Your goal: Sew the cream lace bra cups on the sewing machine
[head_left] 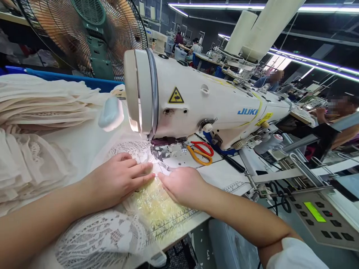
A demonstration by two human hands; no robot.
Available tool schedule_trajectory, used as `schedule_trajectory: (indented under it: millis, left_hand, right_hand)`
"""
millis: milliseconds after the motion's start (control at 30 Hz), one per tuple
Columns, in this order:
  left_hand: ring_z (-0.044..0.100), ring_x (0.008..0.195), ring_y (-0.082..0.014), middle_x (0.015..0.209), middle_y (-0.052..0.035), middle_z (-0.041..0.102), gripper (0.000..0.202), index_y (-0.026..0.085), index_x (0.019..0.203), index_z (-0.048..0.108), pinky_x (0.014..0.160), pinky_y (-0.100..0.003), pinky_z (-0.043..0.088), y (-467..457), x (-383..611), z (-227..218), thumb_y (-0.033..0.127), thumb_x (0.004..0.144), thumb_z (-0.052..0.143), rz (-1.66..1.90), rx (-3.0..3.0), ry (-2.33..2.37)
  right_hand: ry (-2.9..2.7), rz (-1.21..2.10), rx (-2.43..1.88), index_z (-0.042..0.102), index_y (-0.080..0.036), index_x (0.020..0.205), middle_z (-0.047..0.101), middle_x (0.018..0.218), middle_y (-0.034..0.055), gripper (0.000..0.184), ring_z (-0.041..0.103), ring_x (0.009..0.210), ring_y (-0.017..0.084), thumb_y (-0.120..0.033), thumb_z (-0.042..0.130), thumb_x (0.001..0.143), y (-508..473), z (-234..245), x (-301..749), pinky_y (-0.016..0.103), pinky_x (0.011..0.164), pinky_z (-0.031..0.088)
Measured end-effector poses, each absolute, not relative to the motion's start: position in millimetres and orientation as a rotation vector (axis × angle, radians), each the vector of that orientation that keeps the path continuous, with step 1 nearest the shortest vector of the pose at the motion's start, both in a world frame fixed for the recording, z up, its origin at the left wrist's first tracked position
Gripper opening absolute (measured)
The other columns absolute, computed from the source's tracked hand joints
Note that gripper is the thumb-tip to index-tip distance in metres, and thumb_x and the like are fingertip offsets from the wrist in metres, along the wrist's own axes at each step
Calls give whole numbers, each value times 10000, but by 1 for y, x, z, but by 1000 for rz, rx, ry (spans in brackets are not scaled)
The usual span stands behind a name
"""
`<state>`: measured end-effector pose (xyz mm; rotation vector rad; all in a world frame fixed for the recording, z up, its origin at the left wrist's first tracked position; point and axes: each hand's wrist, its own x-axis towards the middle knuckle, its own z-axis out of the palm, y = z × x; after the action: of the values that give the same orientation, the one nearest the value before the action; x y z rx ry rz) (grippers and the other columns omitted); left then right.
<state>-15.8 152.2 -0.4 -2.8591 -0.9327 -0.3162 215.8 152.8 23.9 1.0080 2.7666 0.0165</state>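
Note:
White lace fabric [98, 239] runs from the front of the table up under the sewing machine [196, 97], around its presser foot. My left hand [117, 177] lies on the lace, its fingers stretched toward the needle area. Just right of it, my right hand [183, 185] is closed, with thumb and fingers pinched at the fabric edge by the foot. The fingertips of both hands nearly meet. Beneath them a yellowish patch under clear film [153, 203] covers part of the table. The needle tip is too small to make out.
Orange-and-red handled scissors [200, 152] lie on the machine bed. Stacked pale fabric pieces [42, 101] and a light blue rounded object [110, 112] sit at left. Behind stands a large fan [95, 37]. A control panel [316, 213] is at right. People work farther back.

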Motion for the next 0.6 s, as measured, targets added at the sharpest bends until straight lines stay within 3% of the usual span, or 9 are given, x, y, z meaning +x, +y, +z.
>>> schedule_trajectory:
  millis: [133, 233, 433, 600]
  left_hand:
    - [593, 811, -203, 1289, -7, 649, 541, 289, 1265, 612, 852, -422, 383, 161, -21, 3, 55, 893, 296, -174, -2787, -857]
    - [592, 828, -207, 1292, -2, 648, 546, 288, 1270, 610, 846, -419, 375, 167, -24, 6, 51, 909, 277, -141, -2763, -852]
    - [570, 865, -191, 1339, 29, 614, 559, 307, 1295, 582, 870, -406, 336, 180, -28, 10, 37, 933, 253, 13, -2771, -939]
    - [554, 938, -203, 1342, 21, 611, 527, 303, 1304, 572, 873, -396, 315, 193, -35, 8, 57, 958, 260, -11, -2796, -949]
  right_hand:
    - [2551, -58, 1035, 390, -114, 1457, 706, 782, 117, 533, 659, 713, 224, -235, 438, 940, 155, 41, 203, 284, 488, 356]
    - [2472, -105, 1052, 288, -71, 1502, 712, 775, 139, 624, 665, 684, 242, -214, 465, 921, 156, 48, 195, 298, 485, 390]
    - [2528, -85, 1116, 397, -56, 1451, 694, 684, 144, 588, 629, 567, 245, -193, 485, 886, 157, 45, 191, 311, 451, 404]
    - [2430, -135, 1096, 242, -65, 1517, 710, 779, 142, 732, 631, 615, 248, -188, 530, 855, 157, 47, 189, 324, 462, 410]
